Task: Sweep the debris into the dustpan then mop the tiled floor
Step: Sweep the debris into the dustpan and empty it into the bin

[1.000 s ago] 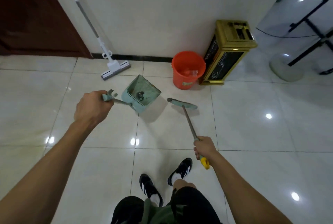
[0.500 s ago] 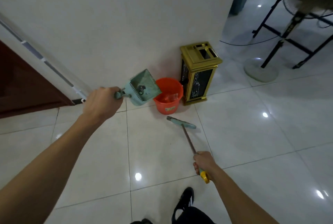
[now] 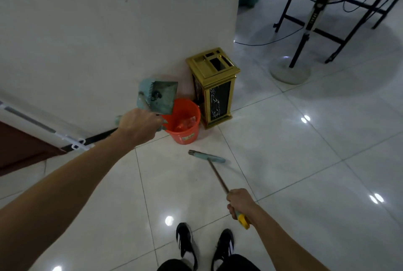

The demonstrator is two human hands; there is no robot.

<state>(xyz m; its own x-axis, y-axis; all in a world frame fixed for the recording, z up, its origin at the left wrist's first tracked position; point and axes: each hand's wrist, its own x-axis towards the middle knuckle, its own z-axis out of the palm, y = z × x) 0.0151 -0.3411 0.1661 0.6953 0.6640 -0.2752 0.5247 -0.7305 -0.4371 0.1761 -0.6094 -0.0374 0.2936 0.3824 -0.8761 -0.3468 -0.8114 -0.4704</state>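
My left hand (image 3: 139, 125) grips the handle of a pale green dustpan (image 3: 160, 96), raised and tilted over the orange bucket (image 3: 184, 125). A small dark clump of debris (image 3: 156, 95) lies in the pan near its comb teeth. My right hand (image 3: 239, 203) holds the brown handle of a short broom, whose green head (image 3: 207, 156) rests low over the white tiled floor (image 3: 294, 161) in front of the bucket. A mop handle (image 3: 43, 128) leans along the wall at the left; its head is hidden behind my left arm.
A gold and black bin (image 3: 214, 87) stands against the wall corner right of the bucket. A standing fan base (image 3: 290, 72), black cable and table legs (image 3: 340, 37) occupy the upper right. A dark red door (image 3: 19, 150) is at the left. My shoes (image 3: 205, 246) are at the bottom.
My left hand lifted the dustpan off the floor and carried it right, over the orange bucket. The view turned right toward the bin. The broom stayed low in my right hand.
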